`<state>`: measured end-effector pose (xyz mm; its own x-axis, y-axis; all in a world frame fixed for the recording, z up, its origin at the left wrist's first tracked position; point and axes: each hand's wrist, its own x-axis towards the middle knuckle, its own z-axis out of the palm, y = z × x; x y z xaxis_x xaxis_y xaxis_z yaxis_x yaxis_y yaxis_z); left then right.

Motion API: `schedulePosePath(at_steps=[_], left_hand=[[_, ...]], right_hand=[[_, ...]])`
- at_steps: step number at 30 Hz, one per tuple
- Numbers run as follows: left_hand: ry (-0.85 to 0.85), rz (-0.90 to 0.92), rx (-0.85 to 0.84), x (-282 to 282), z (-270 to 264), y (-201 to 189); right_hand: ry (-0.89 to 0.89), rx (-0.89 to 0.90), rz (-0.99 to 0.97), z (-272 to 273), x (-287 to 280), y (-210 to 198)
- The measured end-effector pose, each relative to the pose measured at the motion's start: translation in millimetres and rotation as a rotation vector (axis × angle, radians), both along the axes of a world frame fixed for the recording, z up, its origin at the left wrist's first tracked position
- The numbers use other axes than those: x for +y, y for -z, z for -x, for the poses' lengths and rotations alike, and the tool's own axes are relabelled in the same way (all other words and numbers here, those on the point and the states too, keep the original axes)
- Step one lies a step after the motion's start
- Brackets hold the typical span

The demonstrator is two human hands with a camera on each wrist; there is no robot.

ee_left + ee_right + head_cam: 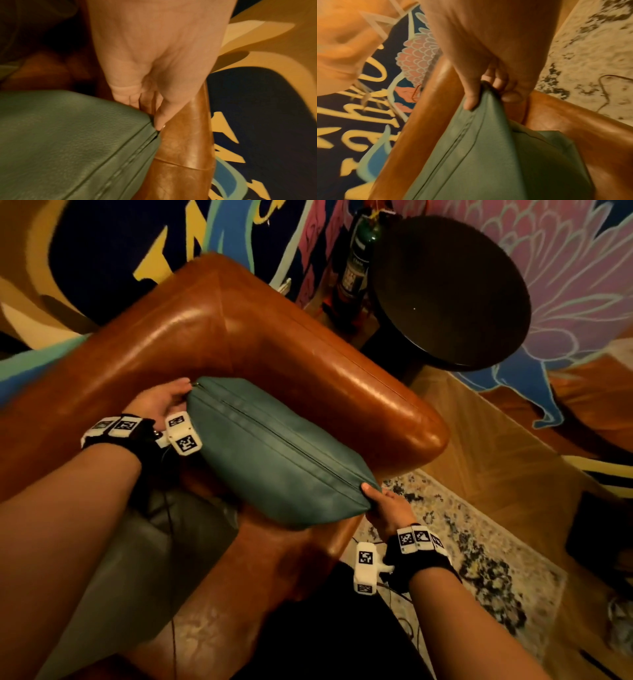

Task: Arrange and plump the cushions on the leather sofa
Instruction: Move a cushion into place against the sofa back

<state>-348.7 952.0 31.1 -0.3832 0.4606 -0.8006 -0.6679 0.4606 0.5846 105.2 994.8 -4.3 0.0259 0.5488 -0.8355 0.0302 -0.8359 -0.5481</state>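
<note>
Teal leather cushion (274, 453) held edge-up, zip seam uppermost, in the corner of the brown leather sofa (212, 330) beside its armrest. Left hand (161, 400) pinches the far corner; right hand (388, 508) grips the near corner, thumb over the seam. A grey cushion (144, 546) lies on the seat. Round dark side table (448, 292), patterned rug (479, 559), mural wall (565, 268) behind

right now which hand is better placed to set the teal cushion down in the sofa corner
Left. The left hand holds the teal cushion end nearest the sofa corner; the right hand pinches the outer corner.
</note>
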Motion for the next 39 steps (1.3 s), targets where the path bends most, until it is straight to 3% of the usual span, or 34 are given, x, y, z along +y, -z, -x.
schedulePosePath(at_steps=[2, 5, 8, 10, 11, 14, 17, 21, 23, 25, 28, 32, 37, 39], left_hand=[[-0.068, -0.008, 0.097, -11, 2, -11], [-0.020, 0.061, 0.335, -53, 9, -23], [0.153, 0.272, 0.770, -137, 4, -24], [0.255, 0.545, 1.018, -206, -14, -15], [0.272, 0.673, 1.019, -236, -30, -7], [0.280, 0.805, 0.738, -301, -89, 6], [0.283, 0.779, 0.708, -340, -129, 16], [0.186, 0.776, 0.749, -367, -158, 8], [-0.029, 0.867, 0.696, -376, -163, -5], [-0.228, 0.885, 0.532, -401, -165, 0], [-0.481, 0.594, 0.334, -437, -167, 15], [-0.679, 0.391, 0.132, -451, -170, 10], [-0.581, 0.414, -0.111, -473, -174, 42], [-0.518, 0.402, -0.212, -467, -176, 26]], right_hand=[[-0.101, -0.222, -0.116, 3, 7, -10], [-0.391, -0.518, -0.485, 28, 15, -44], [-0.710, -0.420, -0.807, 85, 1, -79], [-0.909, -0.235, -0.854, 133, -21, -90], [-1.011, -0.146, -0.819, 154, -34, -88], [-1.366, 0.029, -0.716, 208, -87, -79], [-1.596, 0.109, -0.541, 247, -148, -70], [-1.498, 0.004, -0.248, 265, -192, -51], [-1.402, -0.031, -0.101, 262, -204, -33], [-1.374, 0.008, 0.000, 255, -212, -14], [-1.368, 0.123, 0.127, 247, -220, -30], [-1.337, 0.169, 0.053, 239, -219, -26], [-1.451, -0.050, -0.172, 230, -212, -18], [-1.427, -0.154, -0.255, 223, -212, -30]])
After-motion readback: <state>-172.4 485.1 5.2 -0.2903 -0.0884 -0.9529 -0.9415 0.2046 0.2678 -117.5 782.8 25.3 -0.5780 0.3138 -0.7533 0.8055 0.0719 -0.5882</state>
